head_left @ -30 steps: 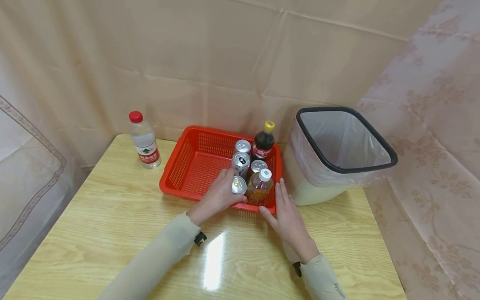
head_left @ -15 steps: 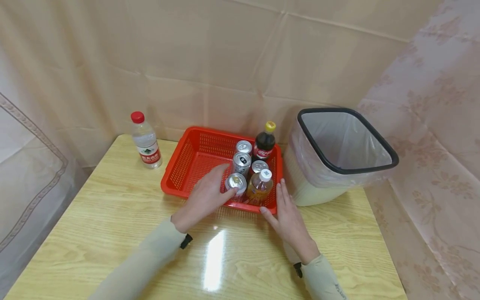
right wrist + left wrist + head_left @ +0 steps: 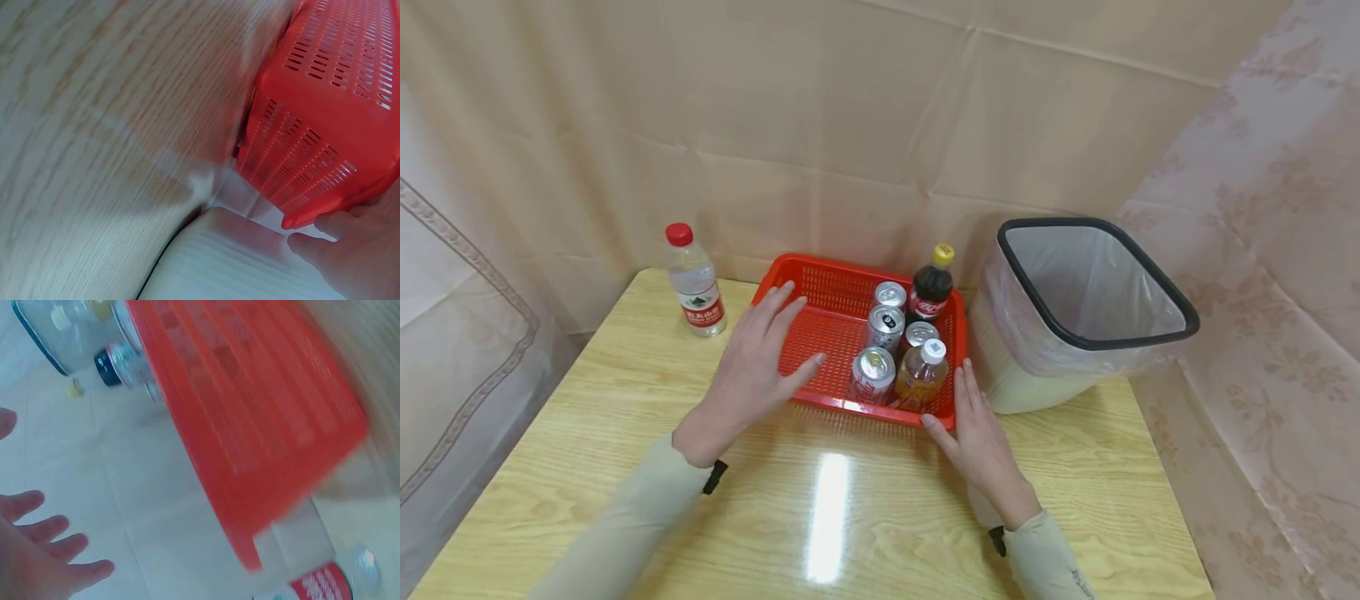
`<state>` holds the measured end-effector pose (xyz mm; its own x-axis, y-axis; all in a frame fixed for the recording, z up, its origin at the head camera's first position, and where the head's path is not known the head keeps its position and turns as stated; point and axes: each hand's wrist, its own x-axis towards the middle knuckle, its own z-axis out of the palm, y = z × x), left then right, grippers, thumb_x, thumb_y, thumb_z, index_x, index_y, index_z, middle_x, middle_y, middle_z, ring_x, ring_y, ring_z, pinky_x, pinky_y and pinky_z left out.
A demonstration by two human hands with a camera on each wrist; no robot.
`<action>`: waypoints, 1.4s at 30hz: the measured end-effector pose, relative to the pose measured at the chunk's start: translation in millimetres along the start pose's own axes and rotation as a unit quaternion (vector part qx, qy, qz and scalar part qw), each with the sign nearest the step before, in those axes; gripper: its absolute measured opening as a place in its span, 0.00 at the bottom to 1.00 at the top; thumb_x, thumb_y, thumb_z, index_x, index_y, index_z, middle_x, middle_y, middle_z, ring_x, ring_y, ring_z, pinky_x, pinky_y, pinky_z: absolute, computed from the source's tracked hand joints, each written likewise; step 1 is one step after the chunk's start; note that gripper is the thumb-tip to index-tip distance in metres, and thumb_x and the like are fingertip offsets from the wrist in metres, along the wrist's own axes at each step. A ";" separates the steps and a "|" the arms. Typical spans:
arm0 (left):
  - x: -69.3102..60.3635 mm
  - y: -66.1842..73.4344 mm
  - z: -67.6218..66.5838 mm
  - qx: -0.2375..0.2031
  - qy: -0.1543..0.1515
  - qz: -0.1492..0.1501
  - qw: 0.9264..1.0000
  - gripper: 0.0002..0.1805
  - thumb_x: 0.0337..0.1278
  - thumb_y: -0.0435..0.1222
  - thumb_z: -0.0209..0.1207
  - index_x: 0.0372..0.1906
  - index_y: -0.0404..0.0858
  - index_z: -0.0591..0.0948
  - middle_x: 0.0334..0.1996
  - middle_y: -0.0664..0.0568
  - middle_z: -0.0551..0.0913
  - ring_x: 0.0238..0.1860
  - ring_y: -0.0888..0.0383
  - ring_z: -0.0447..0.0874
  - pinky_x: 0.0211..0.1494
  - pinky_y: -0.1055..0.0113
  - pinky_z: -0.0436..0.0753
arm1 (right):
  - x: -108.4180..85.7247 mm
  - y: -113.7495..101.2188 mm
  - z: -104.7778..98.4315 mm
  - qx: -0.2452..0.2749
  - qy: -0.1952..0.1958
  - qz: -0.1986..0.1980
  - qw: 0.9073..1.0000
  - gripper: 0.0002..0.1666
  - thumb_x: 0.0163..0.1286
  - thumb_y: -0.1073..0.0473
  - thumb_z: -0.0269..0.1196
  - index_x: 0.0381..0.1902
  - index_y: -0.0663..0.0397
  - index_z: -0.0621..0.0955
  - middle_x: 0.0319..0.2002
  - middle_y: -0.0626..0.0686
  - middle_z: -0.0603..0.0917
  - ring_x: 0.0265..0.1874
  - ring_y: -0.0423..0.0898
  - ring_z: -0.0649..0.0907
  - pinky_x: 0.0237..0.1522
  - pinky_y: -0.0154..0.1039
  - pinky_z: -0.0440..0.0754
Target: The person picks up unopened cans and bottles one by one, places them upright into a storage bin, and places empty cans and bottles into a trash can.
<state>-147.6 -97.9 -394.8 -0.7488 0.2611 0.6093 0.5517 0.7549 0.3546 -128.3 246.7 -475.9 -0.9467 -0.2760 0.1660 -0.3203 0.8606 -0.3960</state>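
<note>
My left hand (image 3: 748,367), fingers spread and holding nothing, is over the left end of a red plastic basket (image 3: 827,329). My right hand (image 3: 977,433) rests against the basket's front right corner, its fingers straight along the side and its thumb at the front rim. Upright in the right half of the basket stand several drink cans, among them a white-and-red can (image 3: 872,375) at the front and a silver can (image 3: 886,327) behind it. A yellow-capped cola bottle (image 3: 929,290) and a white-capped bottle of amber drink (image 3: 920,380) stand along the right side.
A red-capped water bottle (image 3: 700,292) stands left of the basket. Close on the right is a cream trash bin (image 3: 1015,367) with a clear liner and black rim. A cloth curtain (image 3: 745,100) hangs behind the wooden table (image 3: 760,533).
My left hand has let go of the white-and-red can at the basket's front and moved left with its fingers spreading. My right hand has stayed at the corner.
</note>
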 end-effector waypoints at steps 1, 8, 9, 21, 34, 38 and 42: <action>-0.1 -4.1 -2.3 0.003 0.019 0.012 1.000 0.43 0.56 0.46 0.72 0.72 0.31 0.70 0.76 0.36 0.64 0.75 0.36 0.63 0.75 0.36 0.63 | -0.2 0.2 -0.2 0.000 0.002 -0.001 1.000 0.58 0.76 0.34 0.58 0.81 0.69 0.49 0.83 0.64 0.44 0.78 0.65 0.58 0.75 0.62 0.60; 4.9 -30.7 -16.3 0.017 0.122 0.058 0.991 0.41 0.67 0.53 0.59 0.73 0.29 0.66 0.77 0.33 0.61 0.76 0.31 0.59 0.76 0.35 0.60 | -0.5 1.1 -0.4 -0.003 0.011 -0.012 1.000 0.57 0.76 0.35 0.59 0.81 0.70 0.50 0.83 0.64 0.44 0.78 0.65 0.59 0.75 0.62 0.60; 5.4 -34.6 -18.2 0.021 0.134 0.057 0.989 0.41 0.69 0.55 0.56 0.74 0.30 0.65 0.77 0.33 0.60 0.77 0.31 0.58 0.76 0.34 0.60 | -0.5 0.8 -0.7 -0.002 0.011 -0.012 1.000 0.57 0.76 0.35 0.59 0.81 0.70 0.50 0.83 0.64 0.44 0.78 0.65 0.59 0.75 0.62 0.60; 3.0 -82.7 -37.0 0.064 0.180 -0.033 0.981 0.51 0.64 0.59 0.56 0.84 0.47 0.47 0.83 0.38 0.45 0.82 0.37 0.39 0.75 0.27 0.47 | 0.3 0.0 -0.4 -0.004 0.003 -0.004 1.000 0.57 0.76 0.32 0.57 0.81 0.68 0.51 0.83 0.63 0.45 0.78 0.65 0.60 0.75 0.62 0.61; 11.8 -120.6 -38.8 0.026 0.112 -0.225 0.968 0.63 0.61 0.54 0.66 0.84 0.41 0.35 0.84 0.47 0.29 0.83 0.49 0.26 0.82 0.43 0.45 | -0.1 -0.4 -1.5 -0.001 0.000 0.000 1.000 0.58 0.75 0.32 0.57 0.82 0.67 0.50 0.83 0.63 0.44 0.78 0.65 0.59 0.75 0.62 0.60; 22.3 -132.1 -37.5 0.026 0.081 -0.268 0.960 0.64 0.61 0.58 0.63 0.84 0.41 0.33 0.84 0.46 0.29 0.83 0.47 0.27 0.81 0.42 0.46 | 0.1 -0.9 -1.5 -0.002 -0.005 0.006 1.000 0.58 0.75 0.30 0.55 0.82 0.66 0.50 0.83 0.63 0.44 0.78 0.65 0.59 0.75 0.62 0.61; 30.1 -142.6 -34.8 0.029 0.060 -0.295 0.953 0.65 0.61 0.62 0.62 0.83 0.41 0.31 0.84 0.44 0.30 0.83 0.45 0.29 0.81 0.39 0.46 | -0.1 -1.5 -2.1 0.000 -0.009 0.013 1.000 0.59 0.75 0.28 0.54 0.82 0.65 0.50 0.84 0.62 0.44 0.79 0.64 0.58 0.75 0.62 0.60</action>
<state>-236.0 -218.6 -402.3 -0.8728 -0.2879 0.3942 0.0241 0.7812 0.6238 -127.7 246.3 -473.4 -0.9549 -0.2617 0.1401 -0.2964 0.8671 -0.4004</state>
